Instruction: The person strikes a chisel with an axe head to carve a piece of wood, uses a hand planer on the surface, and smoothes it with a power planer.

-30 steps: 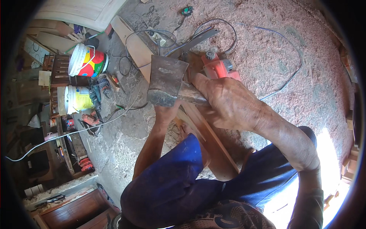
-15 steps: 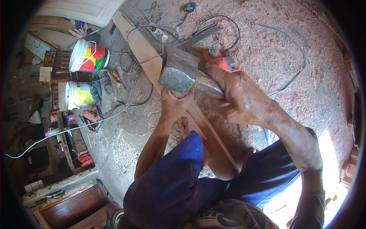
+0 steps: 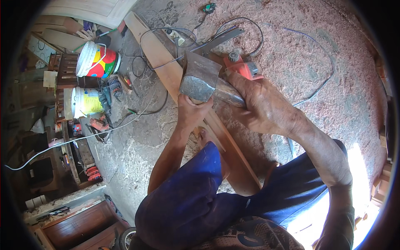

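Note:
My right hand (image 3: 268, 104) is closed round the wooden handle of a hatchet (image 3: 199, 81), whose broad grey metal head hangs over the plank (image 3: 227, 143). Directly below that head is my left hand (image 3: 192, 113), its fingers curled closed. A pale rounded end shows at its top, but the hatchet head hides most of what it grips. The long brown plank runs from the upper left down between my legs, with a bare foot (image 3: 204, 135) beside it. Just beyond my right hand lies a red power tool (image 3: 243, 66), partly covered by the hand.
Two paint buckets (image 3: 85, 60) stand at the left, with a teal power tool (image 3: 105, 98) by the nearer one. Black cables (image 3: 166, 100) loop across the floor round the plank. Wood shavings (image 3: 300, 50) spread over the right side. A dark flat bar (image 3: 223, 39) lies beyond the hatchet.
The hatchet head has shifted slightly to the right above my left hand. Both hands keep their grip and stay almost in place.

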Tool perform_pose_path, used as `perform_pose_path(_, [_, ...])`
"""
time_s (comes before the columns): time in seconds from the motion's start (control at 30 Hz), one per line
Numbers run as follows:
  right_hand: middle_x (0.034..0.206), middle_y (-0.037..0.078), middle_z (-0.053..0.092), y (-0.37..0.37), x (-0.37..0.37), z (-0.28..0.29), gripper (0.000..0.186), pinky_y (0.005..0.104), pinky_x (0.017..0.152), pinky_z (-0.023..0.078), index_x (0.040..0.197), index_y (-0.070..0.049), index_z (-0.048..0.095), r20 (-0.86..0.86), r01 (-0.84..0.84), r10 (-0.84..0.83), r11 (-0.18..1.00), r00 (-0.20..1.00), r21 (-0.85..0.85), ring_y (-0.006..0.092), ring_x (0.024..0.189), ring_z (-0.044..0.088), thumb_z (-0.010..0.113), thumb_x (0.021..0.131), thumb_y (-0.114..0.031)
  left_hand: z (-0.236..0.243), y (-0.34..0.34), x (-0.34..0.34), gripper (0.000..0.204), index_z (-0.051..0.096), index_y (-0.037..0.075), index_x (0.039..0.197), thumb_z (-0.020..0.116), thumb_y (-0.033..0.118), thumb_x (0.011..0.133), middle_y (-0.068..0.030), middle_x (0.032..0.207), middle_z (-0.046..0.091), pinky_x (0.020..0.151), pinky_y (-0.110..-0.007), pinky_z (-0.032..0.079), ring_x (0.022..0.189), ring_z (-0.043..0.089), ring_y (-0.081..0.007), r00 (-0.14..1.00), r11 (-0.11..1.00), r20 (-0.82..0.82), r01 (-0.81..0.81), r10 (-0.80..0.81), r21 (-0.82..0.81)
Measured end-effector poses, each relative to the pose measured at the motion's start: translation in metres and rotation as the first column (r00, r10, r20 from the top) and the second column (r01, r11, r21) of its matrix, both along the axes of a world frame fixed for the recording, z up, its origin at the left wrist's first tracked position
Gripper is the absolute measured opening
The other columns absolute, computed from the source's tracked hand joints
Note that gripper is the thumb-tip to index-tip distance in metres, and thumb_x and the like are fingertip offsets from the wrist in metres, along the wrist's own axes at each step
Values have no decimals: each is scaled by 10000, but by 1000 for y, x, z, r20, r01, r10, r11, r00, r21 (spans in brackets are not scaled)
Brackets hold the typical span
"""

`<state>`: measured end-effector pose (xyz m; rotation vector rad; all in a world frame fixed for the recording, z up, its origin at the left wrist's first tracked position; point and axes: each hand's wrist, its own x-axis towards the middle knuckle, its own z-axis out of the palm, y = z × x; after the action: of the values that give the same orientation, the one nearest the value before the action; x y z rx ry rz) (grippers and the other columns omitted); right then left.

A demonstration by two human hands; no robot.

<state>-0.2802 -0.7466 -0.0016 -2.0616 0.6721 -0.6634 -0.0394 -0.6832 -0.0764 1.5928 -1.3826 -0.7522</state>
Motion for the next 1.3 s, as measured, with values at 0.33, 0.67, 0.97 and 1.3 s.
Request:
perform_pose_path(0.33, [784, 271, 659, 0, 2, 7, 363, 486, 711, 571, 1117, 44, 527, -35, -38, 40, 999, 999, 37, 427, 817, 707, 644, 782, -29, -11, -4, 15, 383, 667, 11, 1115, 797, 58, 758, -120, 1020, 713, 879, -401, 538, 980, 693, -271, 955, 996, 284, 72, -84, 52])
perform_pose_path(0.67, [726, 227, 657, 3, 5, 31, 305, 465, 676, 571, 1039, 36, 539, -28, -51, 50, 998, 998, -34, 402, 777, 714, 663, 765, -16, -24, 1, 28, 269, 706, 52, 1049, 761, 153, 806, -120, 1015, 716, 867, -444, 521, 968, 669, -309, 934, 988, 327, 119, -144, 95])
perform_pose_path(0.97, [820, 185, 677, 15, 13, 13, 480, 462, 690, 575, 1216, 2, 515, -390, -161, 67, 964, 918, -213, 382, 779, 716, 737, 796, -58, -22, 4, 11, 302, 669, 22, 1093, 784, 130, 836, -149, 1010, 705, 805, -427, 529, 924, 682, -338, 837, 901, 524, 340, -158, -270])
perform_pose_path(1.3, [853, 168, 689, 26, 23, 11, 370, 420, 625, 606, 1163, 0, 526, -442, -185, 45, 942, 896, -281, 337, 736, 740, 679, 838, -89, -54, 43, 52, 524, 551, 62, 1319, 788, 194, 871, -135, 1252, 622, 1074, -385, 455, 1173, 599, -260, 776, 962, 595, 273, -210, -16])
